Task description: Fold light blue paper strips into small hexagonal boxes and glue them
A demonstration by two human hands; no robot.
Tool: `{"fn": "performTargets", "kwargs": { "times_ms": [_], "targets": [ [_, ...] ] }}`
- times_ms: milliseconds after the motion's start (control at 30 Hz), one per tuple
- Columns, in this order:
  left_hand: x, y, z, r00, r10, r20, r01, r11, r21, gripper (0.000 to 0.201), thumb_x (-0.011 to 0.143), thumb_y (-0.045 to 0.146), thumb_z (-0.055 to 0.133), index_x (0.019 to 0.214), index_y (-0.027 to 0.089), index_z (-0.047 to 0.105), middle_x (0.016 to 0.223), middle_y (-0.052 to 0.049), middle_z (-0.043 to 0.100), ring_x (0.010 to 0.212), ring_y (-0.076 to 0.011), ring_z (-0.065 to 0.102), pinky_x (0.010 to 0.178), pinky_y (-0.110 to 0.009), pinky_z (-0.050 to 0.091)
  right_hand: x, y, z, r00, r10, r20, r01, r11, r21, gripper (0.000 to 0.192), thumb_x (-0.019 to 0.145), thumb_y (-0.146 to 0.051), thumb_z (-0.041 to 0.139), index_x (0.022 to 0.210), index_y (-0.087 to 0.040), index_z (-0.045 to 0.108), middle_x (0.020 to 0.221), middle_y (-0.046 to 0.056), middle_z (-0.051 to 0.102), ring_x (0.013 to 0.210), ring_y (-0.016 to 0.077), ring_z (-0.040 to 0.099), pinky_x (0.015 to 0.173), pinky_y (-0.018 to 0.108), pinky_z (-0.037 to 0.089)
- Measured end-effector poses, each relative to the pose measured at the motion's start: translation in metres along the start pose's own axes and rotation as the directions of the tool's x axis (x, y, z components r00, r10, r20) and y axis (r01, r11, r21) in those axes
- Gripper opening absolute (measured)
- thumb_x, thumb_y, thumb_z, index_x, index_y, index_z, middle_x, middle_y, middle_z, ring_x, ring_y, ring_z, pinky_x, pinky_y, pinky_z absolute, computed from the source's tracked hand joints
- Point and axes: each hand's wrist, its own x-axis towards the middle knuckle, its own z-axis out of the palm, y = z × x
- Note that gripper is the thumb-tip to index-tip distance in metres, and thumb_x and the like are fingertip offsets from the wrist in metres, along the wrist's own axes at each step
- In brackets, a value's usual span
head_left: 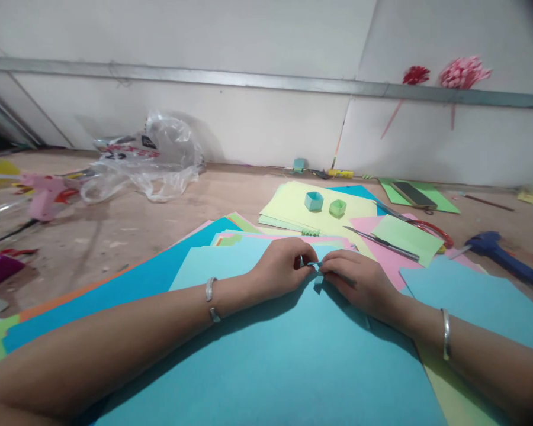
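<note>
My left hand (pixel 281 266) and my right hand (pixel 357 278) meet fingertip to fingertip over a large light blue sheet of paper (pixel 270 355). Together they pinch a small folded piece of blue paper (pixel 313 268); most of it is hidden by the fingers. Both forearms rest on the sheet, and each wrist wears a silver bangle. Beyond the hands, a small blue paper box (pixel 313 201) and a small green paper box (pixel 337 207) stand on a pale yellow sheet (pixel 293 204).
Coloured sheets overlap across the wooden table (pixel 128 219). Red-handled scissors (pixel 420 226) and a phone (pixel 413 194) lie at the right, a blue glue gun (pixel 500 251) farther right. A pink glue gun (pixel 48 192) and a crumpled plastic bag (pixel 155 157) lie at the left. Paper flowers (pixel 464 71) hang on the wall.
</note>
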Motion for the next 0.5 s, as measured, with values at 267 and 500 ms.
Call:
{"fn": "performTargets", "kwargs": {
  "times_ms": [267,500],
  "targets": [
    [-0.004,0.0,0.001,0.996,0.083,0.037,-0.085,0.996,0.041,0.02,0.07,0.005,0.064,0.085,0.016,0.071,0.071,0.0,0.061,0.061,-0.0115,0.053,0.059,-0.023,0.042,0.0,-0.001,-0.004,0.985,-0.173,0.007,0.165,0.925,-0.342,0.02,0.091,-0.008,0.048,0.082,-0.017,0.064,0.079,0.006,0.067,0.071,0.017,0.058,0.063,0.03,0.044],
    [-0.006,0.006,-0.002,0.987,0.148,0.066,-0.143,0.988,-0.063,0.012,0.078,0.009,0.061,0.084,0.013,0.07,0.078,-0.003,0.064,0.064,-0.0117,0.055,0.061,-0.023,0.044,0.011,-0.021,-0.023,0.883,-0.413,0.223,0.457,0.646,-0.611,0.027,0.089,-0.004,0.052,0.068,-0.016,0.064,0.069,0.006,0.06,0.071,0.0184,0.049,0.068,0.037,0.037]
  ]
}}
